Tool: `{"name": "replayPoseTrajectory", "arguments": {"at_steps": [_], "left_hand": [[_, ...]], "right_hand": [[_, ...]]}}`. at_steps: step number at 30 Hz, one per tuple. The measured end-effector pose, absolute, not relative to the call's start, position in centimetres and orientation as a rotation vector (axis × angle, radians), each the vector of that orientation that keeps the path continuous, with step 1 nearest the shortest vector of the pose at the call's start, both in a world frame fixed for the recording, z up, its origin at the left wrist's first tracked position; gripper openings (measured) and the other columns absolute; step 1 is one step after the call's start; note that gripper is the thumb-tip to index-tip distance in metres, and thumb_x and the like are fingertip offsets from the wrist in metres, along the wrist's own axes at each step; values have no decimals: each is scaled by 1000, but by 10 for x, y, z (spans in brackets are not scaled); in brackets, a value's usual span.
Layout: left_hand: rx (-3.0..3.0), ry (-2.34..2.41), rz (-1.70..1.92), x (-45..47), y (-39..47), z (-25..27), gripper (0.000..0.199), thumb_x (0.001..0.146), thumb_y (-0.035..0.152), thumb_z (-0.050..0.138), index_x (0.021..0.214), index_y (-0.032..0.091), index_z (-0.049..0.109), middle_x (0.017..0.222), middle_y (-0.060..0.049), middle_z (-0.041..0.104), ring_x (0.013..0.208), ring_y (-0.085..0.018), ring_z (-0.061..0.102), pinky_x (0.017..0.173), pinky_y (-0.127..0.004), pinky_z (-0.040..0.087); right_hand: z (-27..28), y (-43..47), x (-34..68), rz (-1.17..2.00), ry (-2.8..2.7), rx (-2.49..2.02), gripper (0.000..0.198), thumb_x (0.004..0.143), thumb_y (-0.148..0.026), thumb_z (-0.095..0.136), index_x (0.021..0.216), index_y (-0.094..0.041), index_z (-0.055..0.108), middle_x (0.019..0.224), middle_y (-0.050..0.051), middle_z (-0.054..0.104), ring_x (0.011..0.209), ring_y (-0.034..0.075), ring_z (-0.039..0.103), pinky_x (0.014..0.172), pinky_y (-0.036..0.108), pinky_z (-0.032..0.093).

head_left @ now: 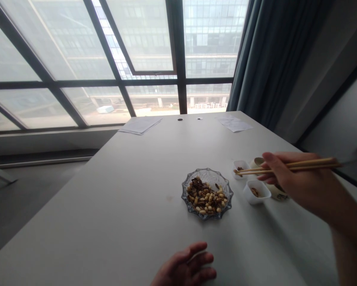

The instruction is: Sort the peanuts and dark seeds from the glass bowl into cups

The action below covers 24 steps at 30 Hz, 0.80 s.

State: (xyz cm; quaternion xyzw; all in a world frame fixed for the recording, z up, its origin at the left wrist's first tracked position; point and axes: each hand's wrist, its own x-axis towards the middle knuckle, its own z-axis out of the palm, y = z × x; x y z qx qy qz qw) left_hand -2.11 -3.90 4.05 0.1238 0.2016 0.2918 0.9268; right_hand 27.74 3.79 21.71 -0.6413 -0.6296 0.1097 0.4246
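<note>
My right hand point(288, 174) is closed around a pair of wooden chopsticks point(300, 164). Their tips reach over the far small white container point(236, 163), which has dark bits in it; whether they pinch a piece I cannot tell. Nearer to me, a second white container point(251, 199) holds some brown pieces. To the left of both stands a scalloped clear glass bowl point(212, 174) with a mix of pale nuts point(208, 198) and dark brown slivers point(198, 186). My left hand point(186, 267) lies in front of the bowl, fingers apart and holding nothing.
Two more small containers, a far one point(258, 161) and a near one point(278, 193), are partly hidden behind my right hand. Papers lie at the white table's point(130, 190) far left point(141, 124) and far right point(235, 123). Beyond are windows and a dark curtain point(264, 51).
</note>
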Motion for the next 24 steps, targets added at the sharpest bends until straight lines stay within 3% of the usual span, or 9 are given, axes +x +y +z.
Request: {"name": "replayPoseTrajectory", "arguments": {"at_steps": [13, 19, 24], "left_hand": [[240, 430, 604, -19, -38, 43, 36, 80, 33, 68, 115, 22, 73, 113, -1, 79, 106, -20, 68, 103, -31, 37], [254, 414, 596, -22, -37, 43, 36, 80, 34, 69, 114, 23, 74, 111, 0, 79, 106, -20, 68, 103, -31, 37], [249, 425, 593, -22, -39, 42, 35, 81, 33, 67, 113, 23, 74, 111, 0, 79, 106, -20, 68, 103, -31, 37]], "right_hand": [[235, 25, 289, 272, -1470, -1701, 37, 87, -57, 65, 80, -22, 76, 62, 7, 74, 54, 26, 73, 45, 31, 61], [220, 34, 268, 459, -1608, -1622, 42, 90, -59, 61, 85, -21, 76, 64, 5, 75, 57, 22, 74, 47, 27, 56], [196, 50, 247, 615, -1764, -1553, 42, 93, -56, 57, 77, -21, 70, 67, 3, 74, 62, 19, 74, 52, 24, 55]]}}
